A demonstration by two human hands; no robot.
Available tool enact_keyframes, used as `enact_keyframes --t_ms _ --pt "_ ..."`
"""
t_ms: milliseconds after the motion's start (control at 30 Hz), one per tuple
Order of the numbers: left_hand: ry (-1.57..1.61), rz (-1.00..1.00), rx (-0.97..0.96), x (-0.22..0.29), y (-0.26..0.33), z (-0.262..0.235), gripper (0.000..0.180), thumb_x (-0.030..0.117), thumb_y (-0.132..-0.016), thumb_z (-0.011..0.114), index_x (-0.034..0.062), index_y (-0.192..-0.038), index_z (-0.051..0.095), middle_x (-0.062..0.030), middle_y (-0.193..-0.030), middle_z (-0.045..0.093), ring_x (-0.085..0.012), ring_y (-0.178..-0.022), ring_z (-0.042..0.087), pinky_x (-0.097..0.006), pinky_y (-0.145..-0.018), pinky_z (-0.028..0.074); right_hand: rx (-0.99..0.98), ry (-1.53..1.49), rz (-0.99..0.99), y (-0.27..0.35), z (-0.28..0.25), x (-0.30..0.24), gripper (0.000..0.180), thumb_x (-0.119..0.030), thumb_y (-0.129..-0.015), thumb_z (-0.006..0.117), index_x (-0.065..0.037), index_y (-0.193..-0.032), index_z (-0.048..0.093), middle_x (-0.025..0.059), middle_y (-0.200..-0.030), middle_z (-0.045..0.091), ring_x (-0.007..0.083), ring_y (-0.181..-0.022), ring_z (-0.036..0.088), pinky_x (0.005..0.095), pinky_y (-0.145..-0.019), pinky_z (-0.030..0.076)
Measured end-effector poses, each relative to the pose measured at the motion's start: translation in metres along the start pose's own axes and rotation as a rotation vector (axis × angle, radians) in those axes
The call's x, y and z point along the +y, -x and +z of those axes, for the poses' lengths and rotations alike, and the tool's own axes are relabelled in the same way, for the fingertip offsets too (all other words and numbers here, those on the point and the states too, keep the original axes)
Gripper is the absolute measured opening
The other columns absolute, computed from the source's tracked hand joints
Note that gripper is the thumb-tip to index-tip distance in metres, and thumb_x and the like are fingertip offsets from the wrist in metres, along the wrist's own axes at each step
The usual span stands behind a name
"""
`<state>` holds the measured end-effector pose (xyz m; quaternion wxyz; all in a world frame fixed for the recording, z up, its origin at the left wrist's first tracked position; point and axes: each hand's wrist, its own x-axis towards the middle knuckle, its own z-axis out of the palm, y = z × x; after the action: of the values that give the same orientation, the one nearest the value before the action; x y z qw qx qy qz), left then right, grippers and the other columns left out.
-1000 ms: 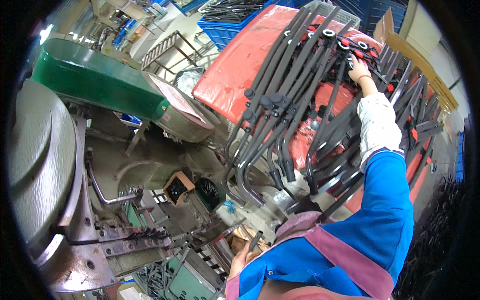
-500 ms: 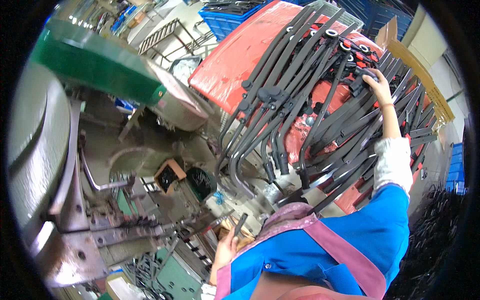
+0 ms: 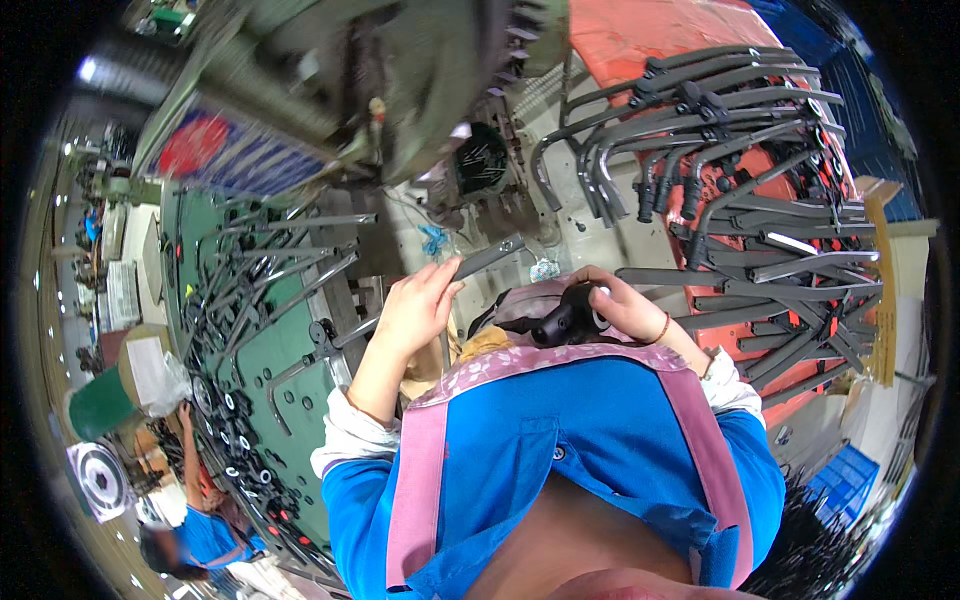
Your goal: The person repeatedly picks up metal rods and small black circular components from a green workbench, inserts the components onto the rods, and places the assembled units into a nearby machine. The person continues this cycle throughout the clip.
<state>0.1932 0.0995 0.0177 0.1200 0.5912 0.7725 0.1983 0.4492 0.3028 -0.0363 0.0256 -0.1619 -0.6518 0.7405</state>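
Note:
My left hand (image 3: 425, 308) is closed around one end of a dark grey metal bar (image 3: 490, 258), whose far end shows a small hole. In my right hand (image 3: 632, 308) is a black plastic fitting (image 3: 566, 318) with a rounded body and a pale ring by the thumb. I hold it close in front of my apron (image 3: 500, 368), a little right of the bar and apart from it. The fingers under the fitting are partly hidden.
To the right, bent dark tubes (image 3: 690, 130) and flat bars (image 3: 800, 265) lie piled on a red-covered table (image 3: 640, 40). A large green machine (image 3: 300, 90) stands ahead. On the left, a green table (image 3: 300, 385) carries tubes and black parts, with another person (image 3: 210, 535) beyond.
My right hand has come from the piled table to my chest with the black fitting. My left hand has risen with the bar. The view has swung left.

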Motion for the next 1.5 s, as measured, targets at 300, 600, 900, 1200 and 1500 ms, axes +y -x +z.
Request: enact_keyframes --t_ms 300,600,900,1200,1500 --pt "0.053 -0.052 0.106 -0.036 0.051 -0.026 0.039 0.016 -0.088 0.062 0.0093 -0.127 0.057 -0.0128 -0.084 0.059 -0.035 -0.075 0.063 -0.043 -0.065 0.053 0.209 0.041 -0.018 -0.044 0.042 -0.041 0.038 -0.026 -0.091 0.065 -0.002 -0.12 0.058 0.0009 -0.095 0.06 0.0068 -0.086 0.054 0.0227 -0.078 0.046" --pt "0.029 -0.028 0.091 -0.062 0.072 -0.048 0.045 0.01 -0.087 0.061 0.0096 -0.131 0.053 -0.0145 -0.084 0.059 -0.0365 -0.076 0.062 -0.043 -0.064 0.051 0.209 0.056 -0.146 -0.097 0.074 -0.064 0.03 -0.024 -0.094 0.061 -0.001 -0.112 0.064 0.0 -0.088 0.062 0.0055 -0.081 0.054 0.0212 -0.072 0.045" --pt "-0.004 0.004 0.036 -0.072 0.073 -0.057 0.045 0.009 -0.086 0.061 0.0079 -0.13 0.054 -0.0142 -0.081 0.057 -0.0369 -0.073 0.06 -0.045 -0.062 0.049 0.153 0.196 -0.194 -0.124 0.077 -0.085 0.028 -0.025 -0.092 0.064 0.001 -0.103 0.067 0.0022 -0.086 0.064 0.0082 -0.081 0.057 0.0239 -0.073 0.047" --pt "-0.086 0.032 0.036 -0.068 0.047 -0.062 0.047 0.012 -0.085 0.062 0.0105 -0.131 0.053 -0.0122 -0.08 0.056 -0.0347 -0.073 0.061 -0.044 -0.061 0.05 0.066 0.2 -0.182 -0.145 0.085 -0.088 0.04 -0.036 -0.09 0.064 0.001 -0.106 0.066 0.003 -0.093 0.063 0.0099 -0.087 0.056 0.0242 -0.08 0.044" --pt "-0.14 0.05 0.085 -0.085 0.0 -0.083 0.041 0.014 -0.089 0.06 0.0131 -0.13 0.053 -0.0138 -0.087 0.062 -0.0371 -0.076 0.062 -0.045 -0.064 0.051 0.351 0.749 -0.776 -0.198 0.045 -0.059 0.02 -0.009 -0.086 0.067 -0.004 -0.105 0.068 0.0091 -0.101 0.068 0.0241 -0.095 0.062 0.0343 -0.087 0.048"
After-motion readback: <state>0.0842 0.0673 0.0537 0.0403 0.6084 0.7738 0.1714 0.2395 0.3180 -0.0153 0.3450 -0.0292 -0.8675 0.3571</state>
